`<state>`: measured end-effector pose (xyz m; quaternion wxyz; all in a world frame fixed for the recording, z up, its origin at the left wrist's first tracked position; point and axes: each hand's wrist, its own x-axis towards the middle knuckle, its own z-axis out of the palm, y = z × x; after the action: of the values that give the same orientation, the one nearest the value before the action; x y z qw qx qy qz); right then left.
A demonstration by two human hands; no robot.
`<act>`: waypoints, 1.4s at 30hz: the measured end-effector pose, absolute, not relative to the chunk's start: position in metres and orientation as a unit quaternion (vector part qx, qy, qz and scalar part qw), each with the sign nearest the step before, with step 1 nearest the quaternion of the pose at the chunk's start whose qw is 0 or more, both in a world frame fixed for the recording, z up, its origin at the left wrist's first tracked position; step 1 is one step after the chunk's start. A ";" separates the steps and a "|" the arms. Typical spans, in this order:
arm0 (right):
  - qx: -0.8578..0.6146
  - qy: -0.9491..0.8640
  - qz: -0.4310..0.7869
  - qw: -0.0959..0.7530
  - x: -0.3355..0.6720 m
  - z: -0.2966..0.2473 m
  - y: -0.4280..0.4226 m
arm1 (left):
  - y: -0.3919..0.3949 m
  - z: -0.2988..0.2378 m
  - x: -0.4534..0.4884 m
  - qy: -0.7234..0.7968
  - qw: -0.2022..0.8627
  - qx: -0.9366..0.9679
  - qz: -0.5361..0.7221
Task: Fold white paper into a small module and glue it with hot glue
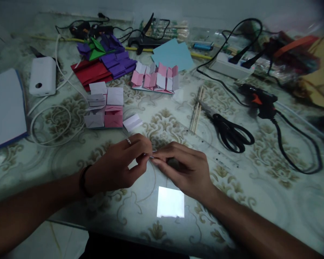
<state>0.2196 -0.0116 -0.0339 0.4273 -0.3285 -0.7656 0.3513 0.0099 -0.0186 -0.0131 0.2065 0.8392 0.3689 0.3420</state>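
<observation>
My left hand [124,160], with a ring and a dark wristband, is closed in a pinch over the table's near middle. My right hand [186,167] pinches from the other side, its fingertips meeting the left ones. Between them shows the thin edge of a small piece of paper [151,156], mostly hidden by the fingers. Just beyond my left hand lie a folded white paper strip [133,123] and a block of pink and white folded paper boxes [104,108]. A second pink and white folded block [155,79] lies farther back.
Black scissors [229,131], wooden sticks [197,111], a clear ruler [210,147] and a corded glue gun [261,100] lie right. Behind are red folded paper [91,73], purple folded paper [118,64], blue sheets [172,55] and a power strip [229,66]. A white power bank [43,76] sits left.
</observation>
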 end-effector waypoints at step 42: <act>-0.335 -0.796 0.290 0.411 0.214 -0.025 -0.019 | -0.024 -0.015 0.010 0.351 0.204 0.855 0.322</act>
<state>0.2142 -0.0191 -0.0250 0.4113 -0.3353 -0.7963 0.2903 0.0095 -0.0236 -0.0149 0.2038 0.8551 0.3513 0.3221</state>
